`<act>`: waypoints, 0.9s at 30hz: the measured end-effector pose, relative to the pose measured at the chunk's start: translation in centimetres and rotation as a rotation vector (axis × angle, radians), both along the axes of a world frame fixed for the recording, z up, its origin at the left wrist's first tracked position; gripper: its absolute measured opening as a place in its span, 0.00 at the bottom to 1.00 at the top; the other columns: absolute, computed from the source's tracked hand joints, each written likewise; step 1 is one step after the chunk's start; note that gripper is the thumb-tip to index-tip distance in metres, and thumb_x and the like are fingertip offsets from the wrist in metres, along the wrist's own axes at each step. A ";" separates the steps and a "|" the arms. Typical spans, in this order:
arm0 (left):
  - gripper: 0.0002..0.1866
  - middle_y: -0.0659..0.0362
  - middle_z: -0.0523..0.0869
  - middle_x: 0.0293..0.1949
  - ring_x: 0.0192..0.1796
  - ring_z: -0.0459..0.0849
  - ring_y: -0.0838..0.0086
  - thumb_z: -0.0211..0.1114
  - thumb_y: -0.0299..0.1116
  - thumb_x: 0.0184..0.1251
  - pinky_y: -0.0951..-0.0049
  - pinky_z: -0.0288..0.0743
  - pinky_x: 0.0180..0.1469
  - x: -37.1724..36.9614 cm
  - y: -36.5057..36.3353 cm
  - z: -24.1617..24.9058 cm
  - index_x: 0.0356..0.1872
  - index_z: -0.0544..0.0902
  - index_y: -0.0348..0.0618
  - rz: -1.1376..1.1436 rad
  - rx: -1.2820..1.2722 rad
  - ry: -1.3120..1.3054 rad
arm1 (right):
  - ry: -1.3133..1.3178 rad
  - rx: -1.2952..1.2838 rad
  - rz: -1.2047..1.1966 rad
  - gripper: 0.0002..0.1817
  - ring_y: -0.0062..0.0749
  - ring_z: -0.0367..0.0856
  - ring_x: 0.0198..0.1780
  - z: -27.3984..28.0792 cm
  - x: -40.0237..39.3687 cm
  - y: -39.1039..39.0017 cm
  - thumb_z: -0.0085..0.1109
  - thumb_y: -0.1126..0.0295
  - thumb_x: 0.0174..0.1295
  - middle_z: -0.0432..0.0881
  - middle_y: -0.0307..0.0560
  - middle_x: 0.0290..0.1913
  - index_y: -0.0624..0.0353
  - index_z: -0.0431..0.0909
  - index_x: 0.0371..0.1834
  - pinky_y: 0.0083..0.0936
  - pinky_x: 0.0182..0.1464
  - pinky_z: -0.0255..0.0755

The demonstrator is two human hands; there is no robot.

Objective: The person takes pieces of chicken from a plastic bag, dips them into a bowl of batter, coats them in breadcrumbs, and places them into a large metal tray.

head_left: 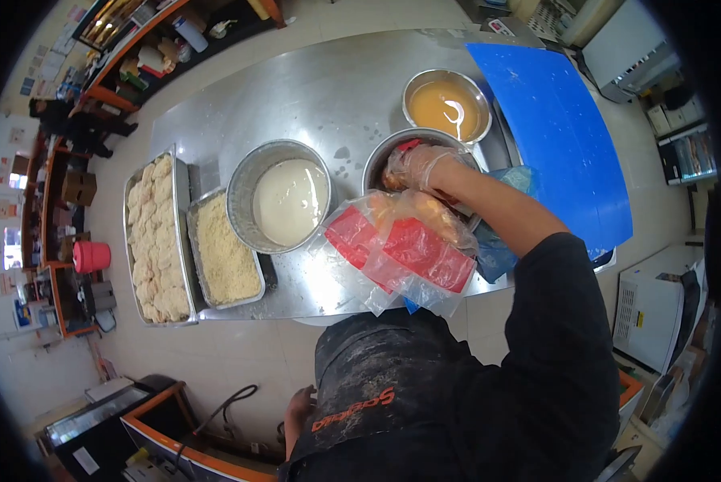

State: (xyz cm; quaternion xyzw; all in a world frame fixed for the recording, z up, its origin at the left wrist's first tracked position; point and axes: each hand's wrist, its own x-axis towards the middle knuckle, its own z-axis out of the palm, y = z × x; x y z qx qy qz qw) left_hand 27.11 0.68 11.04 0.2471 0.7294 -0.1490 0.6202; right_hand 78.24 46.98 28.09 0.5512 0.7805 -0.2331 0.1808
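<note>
My right hand [421, 167], in a clear plastic glove, reaches into a metal pot [371, 178], its fingers bent around something brownish I cannot make out. Beside the pot, nearer my body, lie clear plastic bags with red panels [431, 251] and orange-brown contents. A blue plastic bag [497, 255] sits under my forearm. Behind the pot stands a steel bowl of orange-yellow liquid [443, 108]. My left hand [300, 404] hangs low beside my dark apron, away from the table; its fingers are mostly hidden.
On the steel table [296, 96] stand a pot of white liquid [290, 201], a tray of pale crumbs [226, 249] and a tray of dough pieces [158, 241]. A blue board [561, 145] lies at the right. A person [75, 124] is at the far left.
</note>
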 end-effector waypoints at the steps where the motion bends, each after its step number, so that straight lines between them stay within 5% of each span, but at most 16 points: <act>1: 0.23 0.47 0.84 0.52 0.51 0.84 0.56 0.57 0.40 0.70 0.58 0.76 0.54 1.1 0.4 0.9 0.63 0.77 0.43 -0.112 0.032 0.003 | -0.040 -0.068 0.028 0.23 0.47 0.80 0.62 1.1 -0.4 0.1 0.58 0.56 0.61 0.81 0.54 0.60 0.54 0.82 0.57 0.40 0.62 0.73; 4: 0.23 0.46 0.84 0.52 0.51 0.84 0.55 0.57 0.39 0.70 0.58 0.76 0.53 2.7 -0.4 1.4 0.62 0.77 0.43 -0.137 0.076 -0.038 | -0.040 -0.212 -0.127 0.26 0.47 0.78 0.64 0.9 -1.7 0.9 0.58 0.53 0.60 0.79 0.52 0.63 0.50 0.81 0.61 0.38 0.63 0.72; 10: 0.22 0.46 0.85 0.52 0.51 0.84 0.55 0.57 0.38 0.69 0.57 0.76 0.51 4.0 -2.2 1.7 0.62 0.77 0.42 -0.117 0.085 -0.084 | -0.099 -0.068 -0.244 0.25 0.46 0.79 0.63 -1.8 -2.6 1.0 0.56 0.55 0.61 0.79 0.52 0.63 0.50 0.81 0.61 0.38 0.63 0.73; 16: 0.22 0.45 0.85 0.52 0.51 0.84 0.55 0.57 0.37 0.68 0.56 0.77 0.49 3.9 -3.4 1.1 0.61 0.77 0.42 -0.091 0.078 -0.091 | -0.023 -0.024 0.068 0.18 0.51 0.84 0.53 -1.1 2.0 0.6 0.54 0.57 0.62 0.86 0.57 0.51 0.54 0.87 0.46 0.41 0.51 0.77; 19: 0.22 0.45 0.85 0.51 0.51 0.85 0.55 0.58 0.36 0.68 0.55 0.77 0.49 3.6 -3.6 0.8 0.61 0.78 0.42 -0.086 0.074 -0.093 | 0.219 0.222 0.168 0.12 0.47 0.86 0.39 -0.3 4.5 -1.0 0.57 0.63 0.59 0.87 0.56 0.36 0.60 0.85 0.32 0.38 0.43 0.77; 22: 0.22 0.45 0.86 0.51 0.51 0.85 0.55 0.58 0.35 0.67 0.55 0.77 0.48 3.1 -3.3 0.4 0.61 0.78 0.42 -0.090 0.061 -0.095 | 0.537 0.223 -0.240 0.08 0.39 0.81 0.29 4.3 4.8 -4.9 0.61 0.68 0.56 0.82 0.52 0.26 0.62 0.81 0.27 0.35 0.38 0.75; 23: 0.22 0.45 0.86 0.51 0.51 0.85 0.55 0.58 0.35 0.67 0.54 0.78 0.47 3.0 -3.2 0.2 0.61 0.78 0.42 -0.090 0.059 -0.095 | 0.564 0.189 -0.294 0.04 0.30 0.77 0.27 5.2 4.9 -5.0 0.62 0.73 0.54 0.79 0.47 0.24 0.63 0.80 0.27 0.27 0.35 0.73; 27: 0.21 0.45 0.86 0.51 0.51 0.85 0.55 0.58 0.34 0.66 0.54 0.78 0.46 1.8 -2.3 -0.8 0.60 0.78 0.42 -0.045 0.014 -0.056 | 1.248 -0.239 -0.713 0.06 0.19 0.79 0.34 5.6 4.8 -5.5 0.67 0.72 0.59 0.82 0.39 0.35 0.59 0.78 0.35 0.16 0.40 0.74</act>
